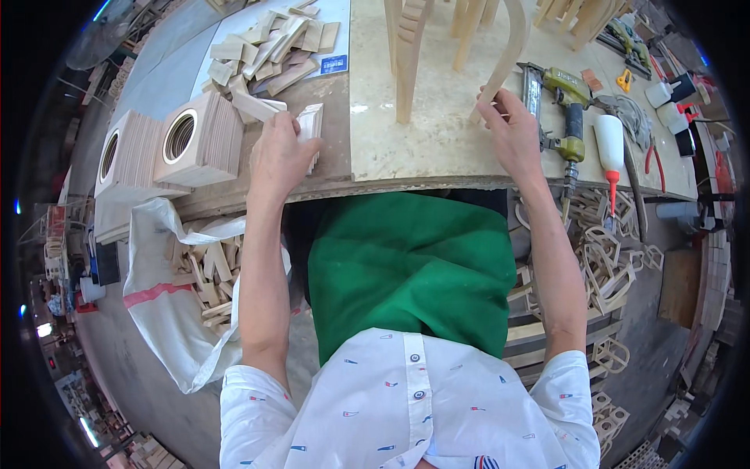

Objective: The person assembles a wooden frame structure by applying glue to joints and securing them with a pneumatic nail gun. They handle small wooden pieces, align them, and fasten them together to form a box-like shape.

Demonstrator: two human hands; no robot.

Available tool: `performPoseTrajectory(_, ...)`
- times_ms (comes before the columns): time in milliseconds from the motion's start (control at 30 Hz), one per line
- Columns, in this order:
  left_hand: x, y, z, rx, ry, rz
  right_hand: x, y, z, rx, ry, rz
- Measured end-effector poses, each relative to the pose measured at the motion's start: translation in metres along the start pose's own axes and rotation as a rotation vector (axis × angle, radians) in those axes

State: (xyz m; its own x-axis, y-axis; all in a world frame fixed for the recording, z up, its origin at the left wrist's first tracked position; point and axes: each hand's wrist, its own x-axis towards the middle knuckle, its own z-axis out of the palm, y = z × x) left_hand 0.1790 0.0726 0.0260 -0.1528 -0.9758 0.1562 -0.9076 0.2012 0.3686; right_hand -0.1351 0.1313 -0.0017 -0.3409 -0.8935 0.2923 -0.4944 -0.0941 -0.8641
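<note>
The tops of the wooden chair legs [406, 55] are cut off by the upper edge; the counter [437, 148] front is partly hidden by forearms.

**Two hands at a woodworking table**

The left hand [280, 156] rests on a small stack of moulded wood pieces [310, 125] at the table [437, 148] edge. The right hand [512, 133] grips a curved wooden chair leg [512, 47]. Just beside it lie a green nail gun [566, 109] and a glue bottle [609, 148].

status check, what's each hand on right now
Left hand gripping small pale wooden block on brown bench strip. Right hand pinching curved pale wooden slat standing on the light tabletop. Green nail gun lying close right of it.
</note>
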Motion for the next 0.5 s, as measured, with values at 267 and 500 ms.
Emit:
performPoseTrajectory(267, -0.029, 0.052, -0.041, -0.389, -0.309, -0.078, -0.079, -0.06, 0.001, -0.085, -0.053, -0.352)
performPoseTrajectory(500, -0.026, 0.08, 0.004, -0.918, -0.757, 0.078, -0.083, -0.059, 0.02, -0.237, -0.193, -0.619)
